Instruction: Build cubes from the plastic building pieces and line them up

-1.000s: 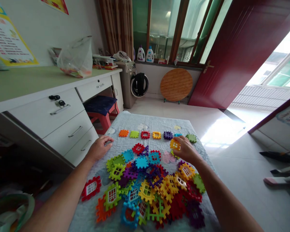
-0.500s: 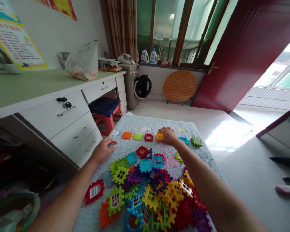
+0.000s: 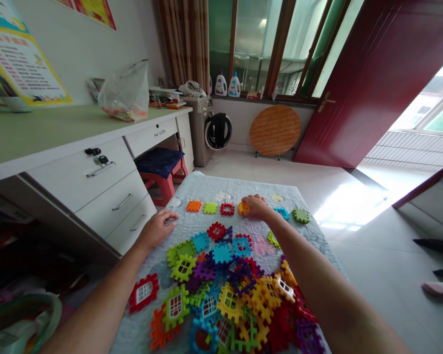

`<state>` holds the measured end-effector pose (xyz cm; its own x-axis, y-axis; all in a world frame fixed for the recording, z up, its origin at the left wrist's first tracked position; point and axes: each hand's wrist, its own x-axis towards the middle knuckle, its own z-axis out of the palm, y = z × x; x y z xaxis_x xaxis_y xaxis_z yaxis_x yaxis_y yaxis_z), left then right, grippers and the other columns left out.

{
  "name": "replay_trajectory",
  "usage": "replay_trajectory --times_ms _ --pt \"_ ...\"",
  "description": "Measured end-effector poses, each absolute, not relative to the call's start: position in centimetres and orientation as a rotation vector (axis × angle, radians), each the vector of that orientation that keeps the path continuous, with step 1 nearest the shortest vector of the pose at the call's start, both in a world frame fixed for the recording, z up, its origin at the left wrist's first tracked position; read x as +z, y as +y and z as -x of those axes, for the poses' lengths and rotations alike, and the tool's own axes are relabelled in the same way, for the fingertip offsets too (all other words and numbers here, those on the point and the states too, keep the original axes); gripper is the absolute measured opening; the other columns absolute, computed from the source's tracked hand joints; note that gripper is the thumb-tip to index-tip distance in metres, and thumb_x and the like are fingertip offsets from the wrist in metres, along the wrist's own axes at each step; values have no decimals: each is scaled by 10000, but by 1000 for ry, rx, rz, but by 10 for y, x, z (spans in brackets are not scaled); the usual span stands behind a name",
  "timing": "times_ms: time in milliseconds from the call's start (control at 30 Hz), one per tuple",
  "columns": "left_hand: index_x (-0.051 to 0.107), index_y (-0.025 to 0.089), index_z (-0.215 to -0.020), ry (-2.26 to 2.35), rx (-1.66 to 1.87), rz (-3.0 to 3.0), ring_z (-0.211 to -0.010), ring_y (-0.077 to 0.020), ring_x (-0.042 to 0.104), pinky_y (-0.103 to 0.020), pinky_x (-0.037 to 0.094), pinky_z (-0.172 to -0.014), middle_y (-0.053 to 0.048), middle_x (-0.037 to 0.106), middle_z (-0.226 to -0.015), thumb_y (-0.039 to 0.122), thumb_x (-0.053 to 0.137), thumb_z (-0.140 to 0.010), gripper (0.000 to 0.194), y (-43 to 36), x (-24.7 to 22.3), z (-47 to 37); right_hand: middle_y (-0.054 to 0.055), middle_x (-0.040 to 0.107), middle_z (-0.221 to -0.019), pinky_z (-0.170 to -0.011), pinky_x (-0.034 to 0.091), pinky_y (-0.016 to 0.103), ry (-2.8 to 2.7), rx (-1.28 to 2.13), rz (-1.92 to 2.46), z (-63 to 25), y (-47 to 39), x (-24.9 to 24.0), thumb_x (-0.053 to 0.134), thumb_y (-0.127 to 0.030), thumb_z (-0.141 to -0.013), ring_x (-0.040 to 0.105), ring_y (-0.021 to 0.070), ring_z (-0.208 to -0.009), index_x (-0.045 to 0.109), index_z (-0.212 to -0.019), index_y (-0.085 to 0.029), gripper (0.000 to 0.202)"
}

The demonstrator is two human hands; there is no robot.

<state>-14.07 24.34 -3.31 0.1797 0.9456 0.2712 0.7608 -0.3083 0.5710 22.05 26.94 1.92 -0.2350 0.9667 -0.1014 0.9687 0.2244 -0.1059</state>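
Observation:
My right hand [image 3: 257, 207] pinches a yellow plastic interlocking block [image 3: 243, 208] at the far side of the cloth-covered table. The fingers cover its right part. That block sits in a row with an orange block [image 3: 194, 206], a lime block [image 3: 210, 208], a red frame block [image 3: 227, 209], a blue block [image 3: 282, 213] and a green block [image 3: 300, 216]. My left hand [image 3: 159, 229] rests on the table's left edge, empty, thumb apart from the fingers. Nearer me lies a heap of mixed blocks, among them a yellow window block [image 3: 229, 301] and a light-blue block [image 3: 222, 253].
A pale quilted cloth [image 3: 269, 189] covers the table. To the left stand a desk [image 3: 77, 120] with drawers and a stool [image 3: 160, 163]. Behind are a washing machine [image 3: 201, 130], a round wooden board [image 3: 275, 131] and a red door [image 3: 354, 83].
The yellow block under my right fingers looks flatter and shows more of its frame. My right hand has barely shifted; my left hand stays in place.

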Motion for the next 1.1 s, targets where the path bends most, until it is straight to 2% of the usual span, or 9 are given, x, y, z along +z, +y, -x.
replay_trajectory --times_ms 167,333,467,567,667,733,800,933,1100 --pt "653 209 -891 1622 832 -2143 -979 -221 584 -328 485 -884 -53 618 -1041 376 517 -735 266 243 -32 141 103 588 -1163 -828 338 391 2461 -238 -1954 -219 267 19 676 -312 -646 457 323 -1075 565 -1185 -247 555" --pt "658 206 -889 1620 825 -2131 -954 -224 591 -333 489 -882 -57 621 -1032 385 527 -725 276 243 -32 142 127 476 -1328 -899 338 426 2498 -229 -2066 -232 251 38 678 -378 -672 418 324 -1151 373 -1379 -201 791" --pt "663 202 -881 1612 847 -2158 -951 -226 594 -328 492 -867 -57 625 -1014 387 522 -723 281 245 -34 143 114 505 -1295 -941 349 423 2690 -214 -2245 -262 219 53 620 -294 -732 436 289 -1162 451 -1313 -193 614" --pt "665 196 -883 1605 855 -2177 -939 -227 601 -321 496 -854 -58 628 -995 388 518 -722 290 245 -35 143 95 560 -1209 -910 400 380 2816 -253 -2356 -289 187 53 591 -273 -751 517 235 -1076 521 -1219 -196 479" --pt "664 199 -880 1616 849 -2192 -938 -226 603 -315 494 -852 -59 631 -1003 383 518 -723 283 245 -35 143 56 645 -986 -712 466 293 2739 -493 -2467 -310 159 43 561 -279 -767 595 161 -789 574 -1111 -194 355" --pt "664 207 -875 1625 851 -2197 -930 -225 605 -315 492 -856 -54 637 -1007 386 519 -721 277 245 -35 143 20 650 -801 -587 443 256 2649 -652 -2478 -319 145 33 542 -284 -773 558 125 -615 603 -1030 -190 281" --pt "663 210 -879 1630 850 -2197 -924 -224 606 -318 490 -860 -52 641 -1007 392 516 -722 281 245 -34 142 0 624 -702 -539 416 245 2595 -708 -2475 -323 137 24 537 -283 -767 522 114 -555 617 -950 -186 222" --pt "661 203 -885 1633 834 -2202 -933 -225 602 -321 487 -860 -58 639 -1011 389 503 -727 291 245 -34 142 12 611 -746 -578 428 261 2560 -638 -2489 -319 133 8 579 -289 -737 532 126 -604 612 -866 -178 173" --pt "654 212 -879 1639 809 -2290 -960 -241 594 -346 466 -900 -68 642 -1009 361 482 -735 269 245 -35 142 36 592 -912 -666 459 286 2585 -571 -2444 -314 133 -1 621 -332 -736 560 127 -671 606 -917 -181 236"
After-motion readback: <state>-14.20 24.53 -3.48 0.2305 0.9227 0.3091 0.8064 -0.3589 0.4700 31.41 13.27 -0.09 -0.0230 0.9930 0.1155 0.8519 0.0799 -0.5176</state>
